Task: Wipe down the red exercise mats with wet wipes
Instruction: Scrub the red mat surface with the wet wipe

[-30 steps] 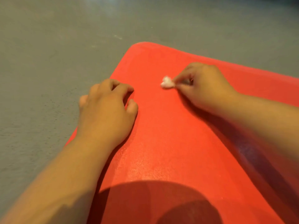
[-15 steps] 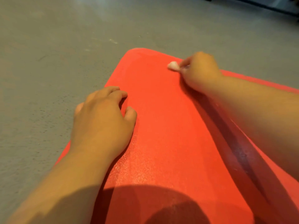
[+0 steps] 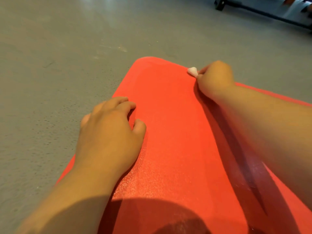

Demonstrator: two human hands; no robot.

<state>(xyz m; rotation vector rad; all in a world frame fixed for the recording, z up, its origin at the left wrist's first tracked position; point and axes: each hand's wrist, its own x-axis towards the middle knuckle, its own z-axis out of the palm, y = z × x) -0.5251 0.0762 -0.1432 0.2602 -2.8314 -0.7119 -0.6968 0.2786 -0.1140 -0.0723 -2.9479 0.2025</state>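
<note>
A red exercise mat (image 3: 170, 125) lies on the grey floor and fills the middle and right of the view. My right hand (image 3: 214, 80) pinches a small wadded white wet wipe (image 3: 192, 71) at the mat's far edge, the wipe poking out past my fingertips. My left hand (image 3: 109, 135) rests palm down on the mat's left edge, fingers loosely bent, holding nothing. A damp sheen shows on the mat near my left wrist.
Grey floor (image 3: 59, 65) surrounds the mat on the left and beyond it. A dark metal frame (image 3: 263, 12) of some equipment stands at the far upper right. My shadow falls across the mat's near end.
My right hand has slid the wipe away from me, from the mat's middle to its far edge. My left hand has stayed in place on the left edge.
</note>
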